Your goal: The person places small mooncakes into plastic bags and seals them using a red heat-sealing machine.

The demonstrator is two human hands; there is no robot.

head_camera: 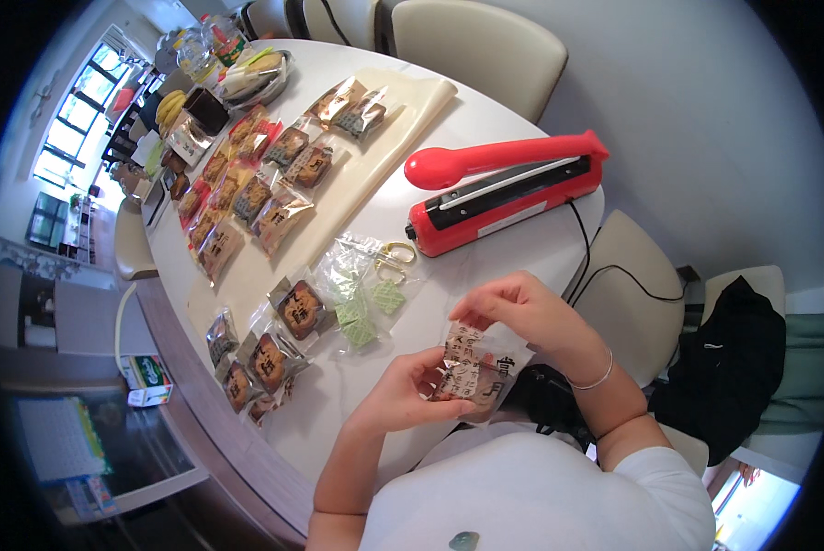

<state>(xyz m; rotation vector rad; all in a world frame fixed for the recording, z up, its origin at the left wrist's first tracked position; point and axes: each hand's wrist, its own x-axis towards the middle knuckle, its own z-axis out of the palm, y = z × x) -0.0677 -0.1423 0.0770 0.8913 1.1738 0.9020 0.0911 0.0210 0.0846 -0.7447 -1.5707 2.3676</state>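
Note:
My left hand (402, 396) grips the lower part of a printed clear plastic bag (481, 375) with a brown baked cake, perhaps a mooncake, inside. At the bag's upper end, the curled fingers of my right hand (522, 310) pinch its edge. The bag is tilted over the table's near edge, close to my body. Left of my hands lie several bagged cakes (300, 310). Beyond them is a clear plastic bag (343, 258) with green patterned sachets (355, 325). One loose-looking sachet (388, 297) is beside these, below gold-handled scissors (398, 253).
A red impulse heat sealer (446, 231), its arm raised, stands on the white table (426, 330); its black cable (581, 241) runs off the right edge. Rows of bagged cakes (252, 198) cover a cream mat (364, 175). Bottles (195, 55) and bananas (171, 109) stand farther back.

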